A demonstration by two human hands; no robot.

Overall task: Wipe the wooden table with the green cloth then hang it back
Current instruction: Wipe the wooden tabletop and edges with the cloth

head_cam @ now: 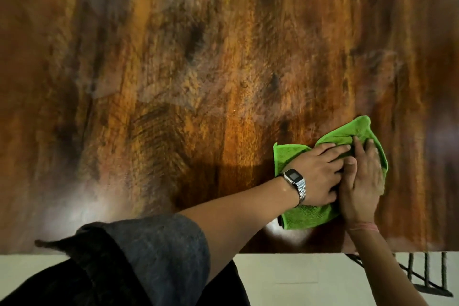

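Note:
The green cloth (pixel 308 216) lies crumpled on the wooden table (pixel 198 82), near its front right part. My left hand (pixel 316 175), with a metal watch on the wrist, reaches across from the left and presses flat on the cloth. My right hand (pixel 360 181) lies beside it, partly over the left fingers, also pressing the cloth down. Both hands cover the cloth's middle; its corners stick out at the left, the top right and below.
The table's front edge (pixel 149 253) runs across the bottom of the view, with pale floor (pixel 285 281) below it. A dark metal frame (pixel 427 273) shows under the table's right front corner. Hazy smears mark the tabletop's left and middle.

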